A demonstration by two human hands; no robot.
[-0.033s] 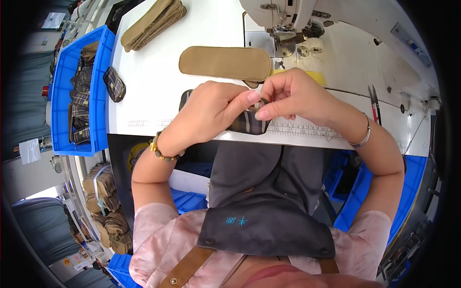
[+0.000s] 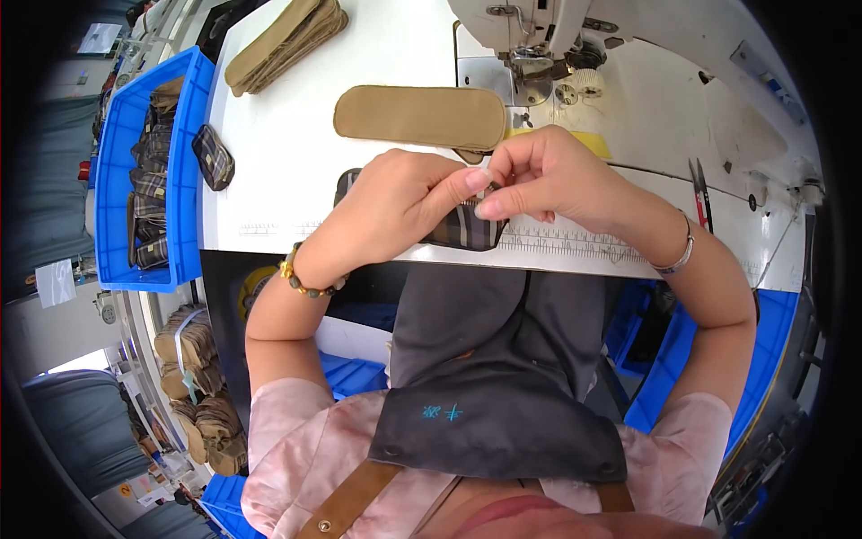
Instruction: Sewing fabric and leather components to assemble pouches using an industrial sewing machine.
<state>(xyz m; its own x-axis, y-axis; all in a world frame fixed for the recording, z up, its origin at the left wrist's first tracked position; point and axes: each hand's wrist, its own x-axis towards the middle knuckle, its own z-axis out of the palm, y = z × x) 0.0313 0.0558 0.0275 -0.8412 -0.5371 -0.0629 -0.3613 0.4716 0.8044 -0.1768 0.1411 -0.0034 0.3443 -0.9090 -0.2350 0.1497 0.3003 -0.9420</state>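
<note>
A dark plaid fabric pouch (image 2: 462,231) with a zipper along it lies at the table's front edge, under my hands. My left hand (image 2: 400,199) is closed over it from the left, with thumb and fingertips pinching near the zipper's right end. From the right, my right hand (image 2: 552,180) pinches the same end between thumb and forefinger, its other fingers curled. The fingertips nearly meet and hide the small part between them. Just beyond my hands lies a long tan rounded panel (image 2: 417,117), with another tan edge showing beneath it.
A sewing machine (image 2: 530,63) stands beyond my hands. Small scissors (image 2: 700,196) lie to the right. A stack of tan panels (image 2: 285,47) lies at the far left. Near a blue crate (image 2: 191,171) of plaid pouches sits a single plaid pouch (image 2: 214,158). A printed ruler (image 2: 575,244) lines the front edge.
</note>
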